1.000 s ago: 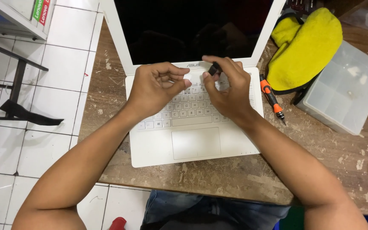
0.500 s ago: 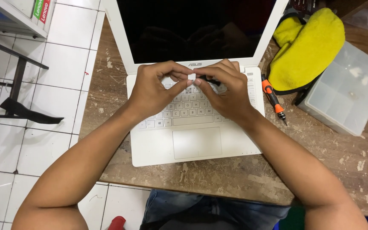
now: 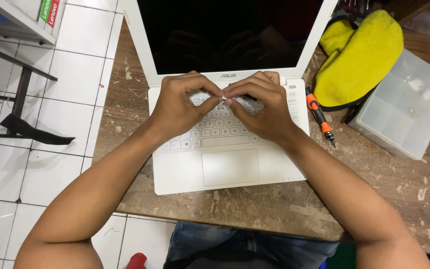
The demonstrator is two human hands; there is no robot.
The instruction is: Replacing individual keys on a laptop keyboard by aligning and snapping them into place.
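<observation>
One worn wooden worktop (image 3: pixel 374 189) fills the frame; a white laptop (image 3: pixel 227 172) is placed at its centre. Left hand (image 3: pixel 177 107) and right hand (image 3: pixel 262 107) are joined above the keyboard, fingers pinched together on a small white keycap (image 3: pixel 224 96).

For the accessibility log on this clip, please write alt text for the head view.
Seen from above, a left hand and a right hand meet fingertip to fingertip over the keyboard of an open white laptop with a dark screen, on a worn wooden table. Right of it lie an orange-handled screwdriver, a yellow cloth and a clear plastic box.
</observation>
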